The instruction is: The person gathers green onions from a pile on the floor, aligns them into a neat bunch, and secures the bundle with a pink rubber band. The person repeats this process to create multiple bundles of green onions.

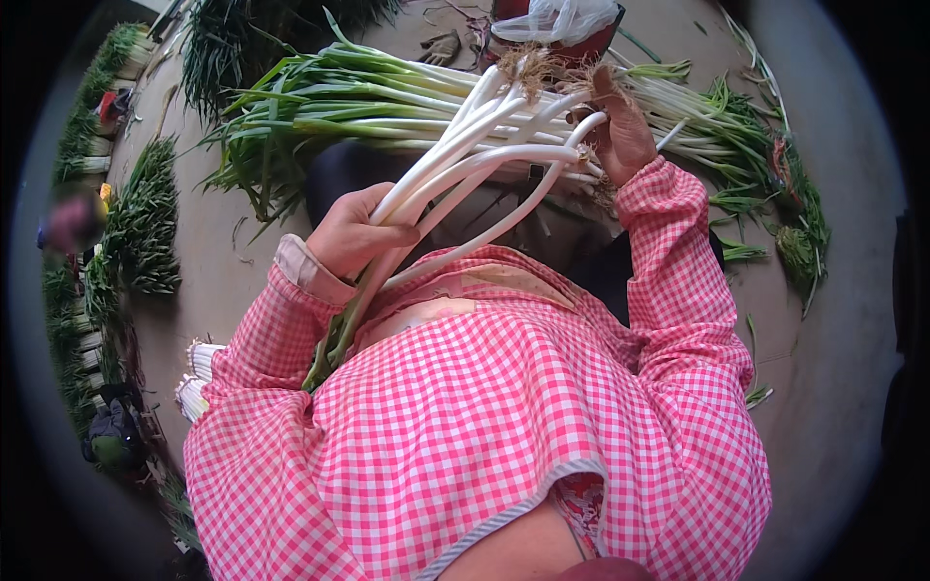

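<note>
My left hand (pixel 360 229) is closed around several long white Welsh onion stalks (pixel 443 156). Their brown, hairy roots (pixel 530 69) point up and away from me, and their green leaves (pixel 327 356) trail down by my left sleeve. At the root end, my right hand (pixel 623 138) has its thumb raised and its fingers curled against a bent stalk (pixel 541 192); part of its grip is hidden. Beneath and beyond both hands lies a larger pile of Welsh onions (pixel 349 98), with leaves to the left and white shanks to the right.
More thin onions (pixel 712 131) lie at right. A red container (pixel 585 47) with a clear plastic bag (pixel 552 20) stands beyond the pile, near a glove (pixel 442 49). Bundled white stalks (pixel 195 392) and green bunches (pixel 149 218) are at left, where a blurred person (pixel 73 218) is visible.
</note>
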The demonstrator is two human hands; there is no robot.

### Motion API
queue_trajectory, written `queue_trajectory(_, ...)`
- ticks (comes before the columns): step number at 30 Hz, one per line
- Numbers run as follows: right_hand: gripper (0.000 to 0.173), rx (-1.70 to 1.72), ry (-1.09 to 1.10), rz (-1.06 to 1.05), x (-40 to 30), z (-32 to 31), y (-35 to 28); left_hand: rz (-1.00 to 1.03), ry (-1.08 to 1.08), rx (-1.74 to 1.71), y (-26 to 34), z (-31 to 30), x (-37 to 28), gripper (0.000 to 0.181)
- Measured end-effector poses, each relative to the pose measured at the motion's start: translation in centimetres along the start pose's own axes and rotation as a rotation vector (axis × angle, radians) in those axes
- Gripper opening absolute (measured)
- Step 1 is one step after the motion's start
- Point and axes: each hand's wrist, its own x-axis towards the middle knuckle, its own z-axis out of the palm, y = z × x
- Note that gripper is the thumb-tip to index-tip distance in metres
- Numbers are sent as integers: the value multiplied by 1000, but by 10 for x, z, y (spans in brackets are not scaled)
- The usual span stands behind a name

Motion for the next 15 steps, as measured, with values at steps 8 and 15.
queue_trajectory(8, 23, 36, 173, 99, 12, -3, 13, 91, 59, -156, 27, -19, 4, 44)
queue_trajectory(15, 26, 18, -413, 131, 8, 0, -7, -89, -280, -280, 42, 3, 27, 41)
